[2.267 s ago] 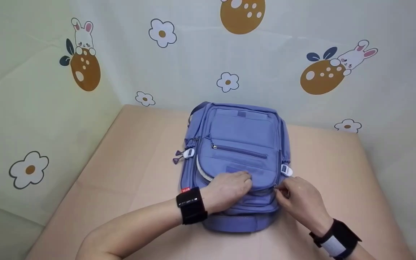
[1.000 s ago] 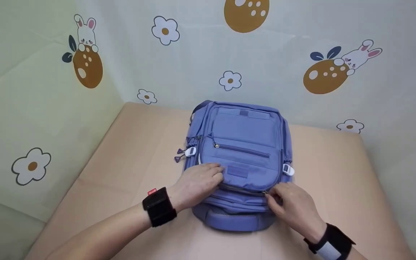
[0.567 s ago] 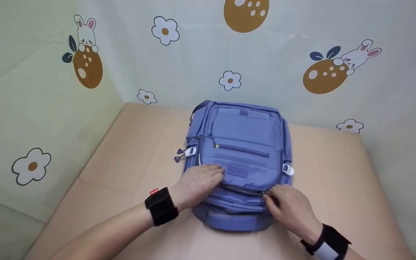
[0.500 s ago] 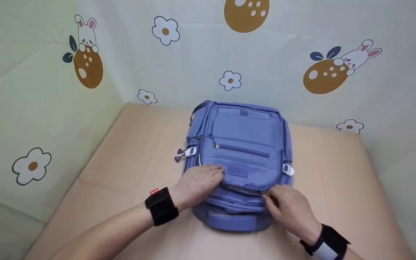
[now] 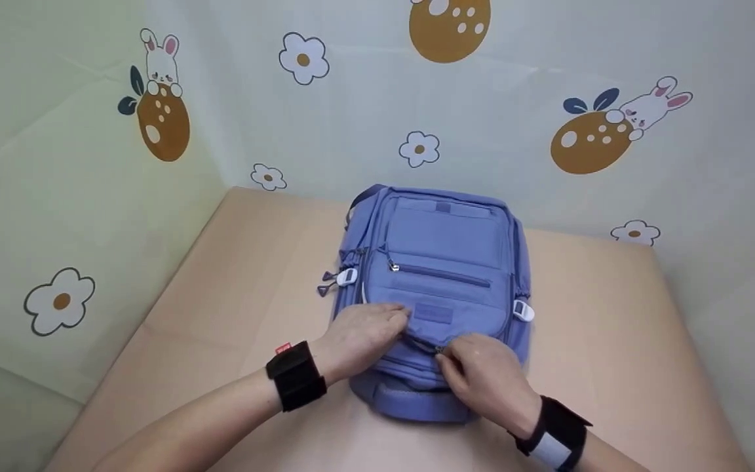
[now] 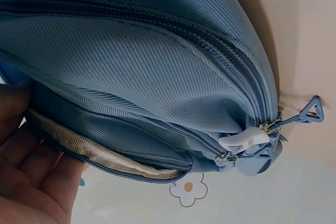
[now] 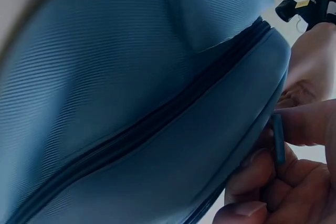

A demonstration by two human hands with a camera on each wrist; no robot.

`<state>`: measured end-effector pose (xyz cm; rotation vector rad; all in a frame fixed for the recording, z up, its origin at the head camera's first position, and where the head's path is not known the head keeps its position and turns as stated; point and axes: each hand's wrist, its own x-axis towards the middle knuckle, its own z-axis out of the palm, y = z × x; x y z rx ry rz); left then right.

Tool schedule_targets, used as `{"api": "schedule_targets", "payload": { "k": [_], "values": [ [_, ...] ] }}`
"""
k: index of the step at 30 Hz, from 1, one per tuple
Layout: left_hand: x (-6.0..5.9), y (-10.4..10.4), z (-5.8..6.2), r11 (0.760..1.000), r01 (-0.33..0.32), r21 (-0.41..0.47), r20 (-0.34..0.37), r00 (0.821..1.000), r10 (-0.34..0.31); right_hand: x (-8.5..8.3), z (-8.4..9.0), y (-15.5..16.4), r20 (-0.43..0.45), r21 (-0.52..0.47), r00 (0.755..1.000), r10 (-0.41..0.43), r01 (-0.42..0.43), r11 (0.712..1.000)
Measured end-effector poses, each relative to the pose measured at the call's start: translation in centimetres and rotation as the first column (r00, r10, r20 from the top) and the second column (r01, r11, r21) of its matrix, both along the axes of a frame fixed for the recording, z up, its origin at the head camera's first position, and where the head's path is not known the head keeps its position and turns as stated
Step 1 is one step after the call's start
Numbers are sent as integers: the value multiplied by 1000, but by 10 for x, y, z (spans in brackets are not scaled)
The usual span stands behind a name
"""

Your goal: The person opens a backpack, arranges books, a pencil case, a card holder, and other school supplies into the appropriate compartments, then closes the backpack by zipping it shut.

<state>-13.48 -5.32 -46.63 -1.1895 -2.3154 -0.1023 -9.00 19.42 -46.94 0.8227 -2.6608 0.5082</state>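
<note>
A blue-purple backpack (image 5: 446,236) lies front side up on the table. At the lower left of its front pocket my left hand (image 5: 361,334) grips the pocket's edge. The left wrist view shows the pale-lined pocket opening (image 6: 100,150) gaping, with the thumb and fingers (image 6: 39,179) on either side of its edge. My right hand (image 5: 485,370) pinches the zipper pull (image 7: 279,139) at the lower edge of that pocket, right of my left hand. Between the hands a short stretch of zipper shows a dark gap.
The peach-coloured table (image 5: 272,262) spreads around the bag. White buckles (image 5: 523,311) sit on both sides of the bag, and triangular zipper pulls (image 5: 325,289) hang out at the left. Behind stands a pale curtain (image 5: 351,118) with rabbit and flower prints.
My right hand has moved left along the pocket's lower edge with the zipper pull. My left hand shifted left from the pocket's middle earlier, then stayed nearly still.
</note>
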Motion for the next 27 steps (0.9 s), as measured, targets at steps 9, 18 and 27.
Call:
{"api": "schedule_targets", "payload": {
  "k": [9,18,27],
  "values": [
    [-1,1,0,1000,8,6,13,1000,-8,-6,3,-6,21,20,1000,10,-11,1000],
    [2,2,-3,1000,9,22,52,999,-10,-12,13,37,-202,-145,973,111,-142,979],
    [1,0,-4,1000,12,4,-2,1000,-12,-28,5,76,-326,-101,918,228,-273,957]
  ]
}}
